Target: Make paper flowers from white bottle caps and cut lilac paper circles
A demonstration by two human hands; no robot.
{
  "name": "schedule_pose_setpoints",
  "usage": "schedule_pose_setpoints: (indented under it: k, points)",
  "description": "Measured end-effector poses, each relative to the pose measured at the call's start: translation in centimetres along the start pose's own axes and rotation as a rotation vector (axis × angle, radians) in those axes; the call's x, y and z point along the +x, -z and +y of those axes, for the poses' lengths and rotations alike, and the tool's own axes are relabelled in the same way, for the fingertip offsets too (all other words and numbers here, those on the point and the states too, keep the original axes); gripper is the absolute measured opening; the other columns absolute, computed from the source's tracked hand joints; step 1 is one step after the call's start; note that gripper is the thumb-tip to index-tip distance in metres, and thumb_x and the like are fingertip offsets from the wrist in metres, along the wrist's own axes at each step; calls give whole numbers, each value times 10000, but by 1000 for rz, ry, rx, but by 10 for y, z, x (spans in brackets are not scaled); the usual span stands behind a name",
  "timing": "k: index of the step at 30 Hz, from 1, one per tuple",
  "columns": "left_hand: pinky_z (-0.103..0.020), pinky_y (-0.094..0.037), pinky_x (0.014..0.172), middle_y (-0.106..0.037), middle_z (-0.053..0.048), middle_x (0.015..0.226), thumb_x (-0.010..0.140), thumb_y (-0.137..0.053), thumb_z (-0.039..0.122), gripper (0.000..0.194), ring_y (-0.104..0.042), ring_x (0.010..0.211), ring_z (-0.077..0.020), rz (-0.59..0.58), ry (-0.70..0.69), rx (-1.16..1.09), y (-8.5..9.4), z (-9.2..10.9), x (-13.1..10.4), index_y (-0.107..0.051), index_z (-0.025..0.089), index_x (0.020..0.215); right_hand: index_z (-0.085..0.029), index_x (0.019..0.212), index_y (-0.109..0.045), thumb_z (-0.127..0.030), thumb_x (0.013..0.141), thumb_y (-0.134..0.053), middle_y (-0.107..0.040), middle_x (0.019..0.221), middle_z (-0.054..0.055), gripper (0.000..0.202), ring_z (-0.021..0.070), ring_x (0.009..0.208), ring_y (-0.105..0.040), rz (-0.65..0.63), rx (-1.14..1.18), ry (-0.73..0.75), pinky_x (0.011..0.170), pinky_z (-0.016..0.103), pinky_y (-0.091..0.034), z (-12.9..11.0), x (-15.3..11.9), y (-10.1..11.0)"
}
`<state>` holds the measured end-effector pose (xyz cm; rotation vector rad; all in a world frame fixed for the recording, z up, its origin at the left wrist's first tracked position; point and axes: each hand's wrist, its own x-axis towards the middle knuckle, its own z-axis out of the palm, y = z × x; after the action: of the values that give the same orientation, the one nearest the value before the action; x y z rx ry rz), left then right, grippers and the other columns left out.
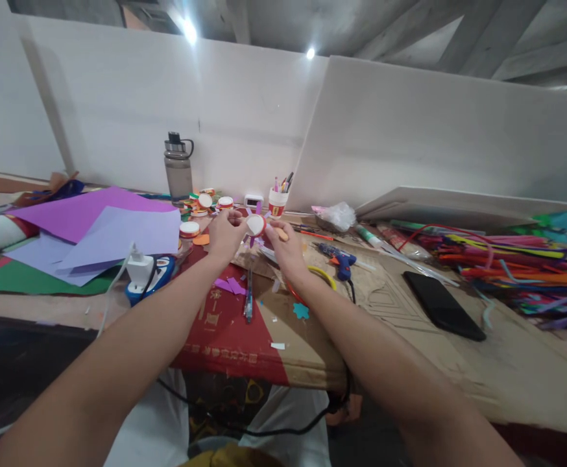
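Note:
A small round white disc with a red rim (255, 225) is held up above the table, with purple paper strips sticking out around it. My left hand (226, 235) pinches its left side. On the opposite edge, the fingers of my right hand (286, 246) are closed, and an orange paper piece (281, 234) shows by them. Similar white and red rounds, one a low disc (189, 229), sit left of my left hand. Below the hands lie a pen (249, 295), purple paper scraps (231, 285) and a teal paper flower (301, 311).
Purple and lilac paper sheets (122, 237), a power strip (150, 279) and a bottle (178, 172) are at left. A pen cup (278, 201) stands behind. To the right are a blue glue gun (342, 263), a black phone (443, 305) and bundled pipe cleaners (521, 259).

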<state>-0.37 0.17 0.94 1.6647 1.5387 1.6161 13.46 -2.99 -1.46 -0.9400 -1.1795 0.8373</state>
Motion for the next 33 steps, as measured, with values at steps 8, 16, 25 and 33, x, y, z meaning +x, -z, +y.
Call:
schedule_pose_setpoints:
  k: [8, 16, 25, 33]
  points:
    - [-265, -447, 726, -674, -46, 846, 697, -698, 300, 225, -596, 763, -142, -165, 3, -223, -4, 2, -9, -629, 153, 853, -201, 941, -573, -290, 642, -669, -624, 856, -2, 326, 139, 752, -573, 72, 23, 0, 713, 284, -492, -9, 6, 7]
    - [-240, -425, 624, -664, -29, 715, 645, -793, 333, 262, -566, 619, -99, -608, 341, -825, 0, 9, -7, -682, 126, 759, -175, 894, -602, -230, 579, -689, -623, 786, -13, 331, 109, 661, -566, 10, 155, -72, 627, 250, -471, -14, 15, 13]
    - [-201, -457, 541, -666, -13, 667, 685, -793, 220, 176, -564, 540, -73, -432, 472, -912, 2, 10, -3, -695, 129, 800, -186, 926, -607, -419, 788, -616, -579, 692, -23, 271, 98, 615, -542, 193, 59, 137, 607, 246, -460, -34, 22, 30]
    - [-194, -434, 533, -672, -6, 718, 712, -777, 214, 214, -544, 529, -54, -453, 442, -909, 3, 21, -13, -676, 131, 881, -218, 944, -657, -441, 862, -575, -605, 758, 11, 251, 133, 663, -543, -9, -68, 316, 632, 291, -466, -54, 4, 23]
